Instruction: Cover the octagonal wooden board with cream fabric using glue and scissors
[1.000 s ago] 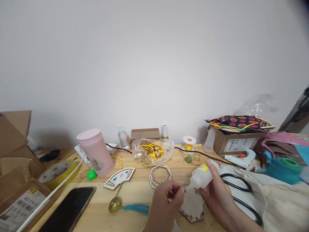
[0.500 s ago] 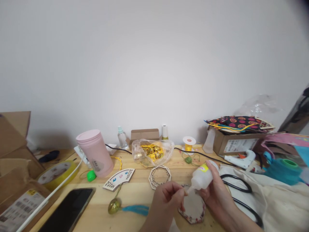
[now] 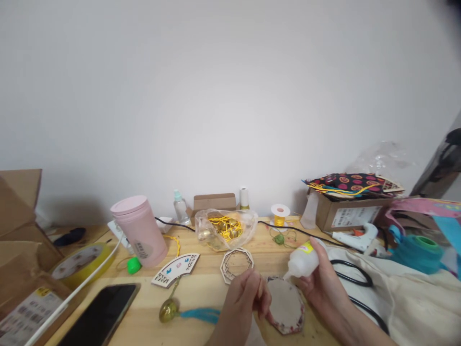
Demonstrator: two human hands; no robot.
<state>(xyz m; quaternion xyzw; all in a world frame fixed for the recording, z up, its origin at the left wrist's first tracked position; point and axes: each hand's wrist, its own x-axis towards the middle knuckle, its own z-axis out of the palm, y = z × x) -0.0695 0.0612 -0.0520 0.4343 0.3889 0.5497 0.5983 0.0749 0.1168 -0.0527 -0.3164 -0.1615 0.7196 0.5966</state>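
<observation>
A white squeeze bottle (image 3: 303, 261) with a yellow label is in my right hand (image 3: 326, 278), its nozzle tilted down to the left over the upper edge of an octagonal piece (image 3: 286, 305). That piece has a pale centre and a patterned rim and lies on the table. My left hand (image 3: 248, 298) is closed beside the piece's left edge, fingers curled together; what they pinch, if anything, is hidden. Behind my left hand lies an openwork wooden octagon frame (image 3: 237, 265). Further left is a fan-shaped piece (image 3: 175, 270) with a gold bell (image 3: 168, 310) and a blue tassel (image 3: 200, 315).
A pink cup (image 3: 139, 230), a phone (image 3: 103, 315), yellow tape (image 3: 82, 264) and a cardboard box (image 3: 21, 283) stand or lie left. A bag of gold bells (image 3: 226, 228) is at centre back. Right are a glue gun (image 3: 356, 238), teal thread (image 3: 418, 254) and white cloth (image 3: 414, 305).
My left hand has moved away from the bottle's nozzle, down and to the left. The bottle stays in my right hand, a little more tilted, and more of the octagonal piece shows. The view has shifted slightly.
</observation>
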